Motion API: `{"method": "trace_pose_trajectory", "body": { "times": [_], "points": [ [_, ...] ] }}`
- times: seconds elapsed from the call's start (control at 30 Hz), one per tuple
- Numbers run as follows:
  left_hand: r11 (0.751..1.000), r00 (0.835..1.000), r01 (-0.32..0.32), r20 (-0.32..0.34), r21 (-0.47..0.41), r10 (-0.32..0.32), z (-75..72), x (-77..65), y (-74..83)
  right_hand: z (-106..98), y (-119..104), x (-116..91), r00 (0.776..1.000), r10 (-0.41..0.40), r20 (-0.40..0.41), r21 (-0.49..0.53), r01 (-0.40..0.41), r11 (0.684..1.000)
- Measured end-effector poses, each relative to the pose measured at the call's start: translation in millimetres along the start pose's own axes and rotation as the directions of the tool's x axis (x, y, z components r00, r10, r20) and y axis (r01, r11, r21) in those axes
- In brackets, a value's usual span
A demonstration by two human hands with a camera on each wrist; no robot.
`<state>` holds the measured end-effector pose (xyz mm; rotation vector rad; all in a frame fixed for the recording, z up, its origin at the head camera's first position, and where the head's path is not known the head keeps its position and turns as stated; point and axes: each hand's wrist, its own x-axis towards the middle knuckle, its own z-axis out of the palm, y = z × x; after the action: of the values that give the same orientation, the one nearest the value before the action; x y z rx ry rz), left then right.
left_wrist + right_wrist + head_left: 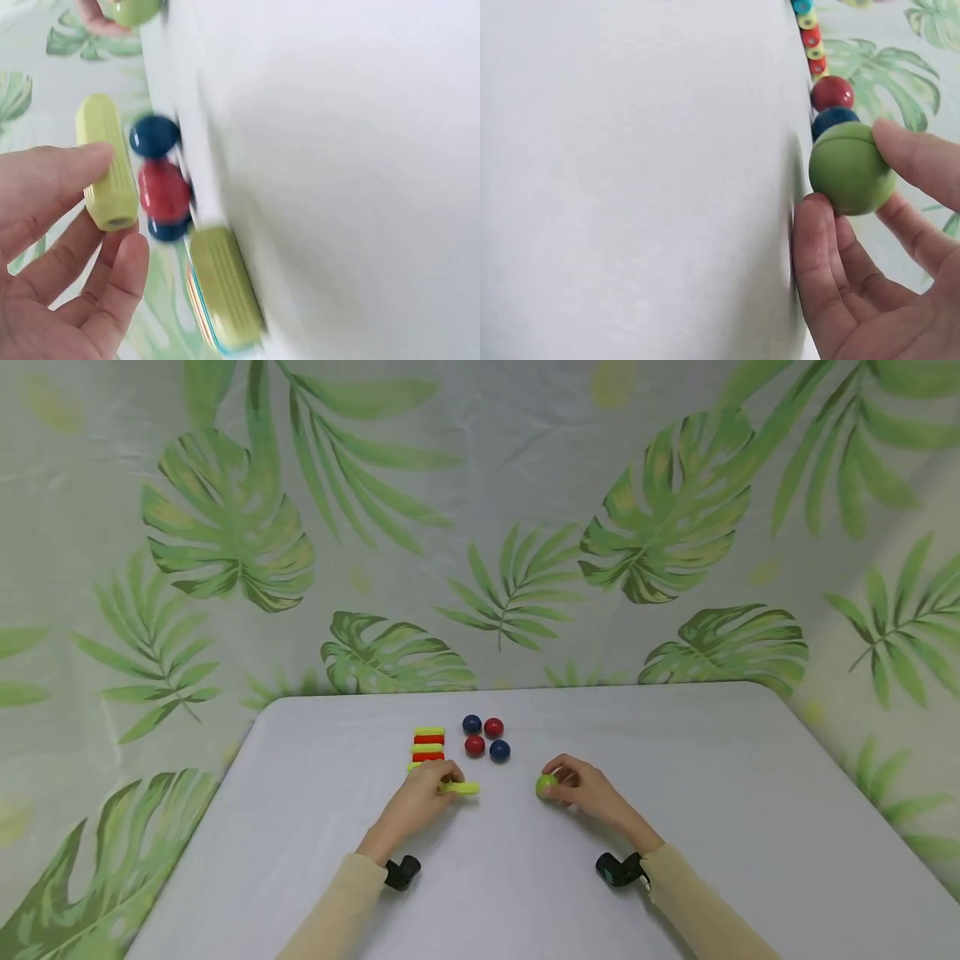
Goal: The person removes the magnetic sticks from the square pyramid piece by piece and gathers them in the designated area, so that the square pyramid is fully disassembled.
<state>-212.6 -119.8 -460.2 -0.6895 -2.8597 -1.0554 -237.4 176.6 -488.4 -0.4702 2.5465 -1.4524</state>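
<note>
My left hand [422,797] pinches a yellow-green ribbed stick [463,788] between thumb and fingers. In the left wrist view this stick [112,176] shows grooved sides and a dark hole in its end. My right hand [592,792] holds a green ball [546,787], a little to the right of the stick. Up close in the right wrist view, the ball [851,169] has a thin seam line, with the thumb on its upper side and fingers below. Just beyond my left hand lies a row of yellow and red sticks [428,749], its near end partly hidden by the hand.
Two red balls [474,745] and two blue balls [499,751] sit in a cluster right of the stick row. All lie on a white-covered table [675,752]. A leaf-patterned cloth [517,485] hangs behind the table's far edge.
</note>
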Motion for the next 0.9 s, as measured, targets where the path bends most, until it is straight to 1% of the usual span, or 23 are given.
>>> {"method": "trace_pose_trajectory", "body": {
  "times": [0.1,0.23,0.4,0.53,0.67,0.8,0.9],
  "points": [
    [0.998,0.997,0.034,-0.065,0.049,-0.031,-9.2,-11.9,-12.1,-2.8,-1.6,9.1,0.999,0.011,-0.033,0.022,-0.01,1.0],
    [0.992,0.993,0.073,-0.095,0.103,-0.063,-11.9,-18.5,-23.3,-5.2,-5.8,26.1,0.996,0.045,-0.077,0.008,-0.044,0.999],
    [0.987,0.992,0.094,-0.092,0.133,-0.082,-10.1,-17.8,-30.6,-3.5,-11.7,46.3,0.991,0.078,-0.108,-0.017,-0.08,0.997],
    [0.985,0.992,0.103,-0.089,0.142,-0.09,-9.0,-16.0,-31.7,1.1,-13.0,58.4,0.988,0.098,-0.116,-0.033,-0.102,0.994],
    [0.984,0.993,0.092,-0.085,0.155,-0.08,-8.7,-14.5,-30.5,5.7,-12.5,67.1,0.986,0.115,-0.117,-0.054,-0.122,0.991],
    [0.986,0.995,0.085,-0.071,0.141,-0.075,-9.5,-14.9,-30.2,7.4,-14.3,70.6,0.986,0.118,-0.117,-0.057,-0.126,0.99],
    [0.991,0.994,0.097,-0.051,0.091,-0.093,-12.5,-17.1,-32.1,6.7,-15.4,68.1,0.987,0.109,-0.121,-0.055,-0.116,0.992]
  ]
}}
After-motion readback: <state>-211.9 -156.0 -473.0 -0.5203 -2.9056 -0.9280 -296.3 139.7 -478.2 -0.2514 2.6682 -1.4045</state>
